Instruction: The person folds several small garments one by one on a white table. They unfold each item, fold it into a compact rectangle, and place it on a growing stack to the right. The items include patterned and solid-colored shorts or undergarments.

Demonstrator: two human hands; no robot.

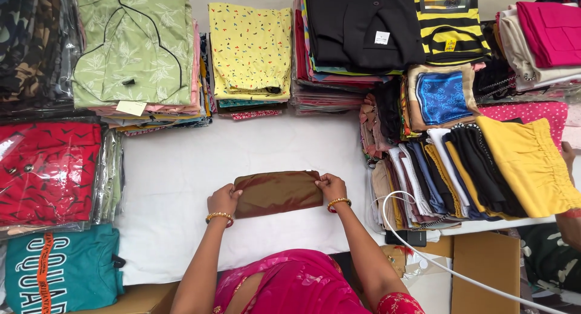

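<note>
Head view: both hands, L [223, 200] & R [330, 187], pinch ends of folded brown cloth [278, 193] flat on white surface [175, 181], mid-fold/smoothing; next fold needs even edges.

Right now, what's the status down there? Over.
Left hand and right hand grip the ends of a folded brown cloth. It lies flat on the white table. Clothes stacks around, none in between.

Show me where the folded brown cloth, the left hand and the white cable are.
Folded brown shiny cloth [278, 193]: head view, middle of its top face.
Left hand [223, 200]: head view, back of hand.
White cable [423, 255]: head view, mid-length.
</note>
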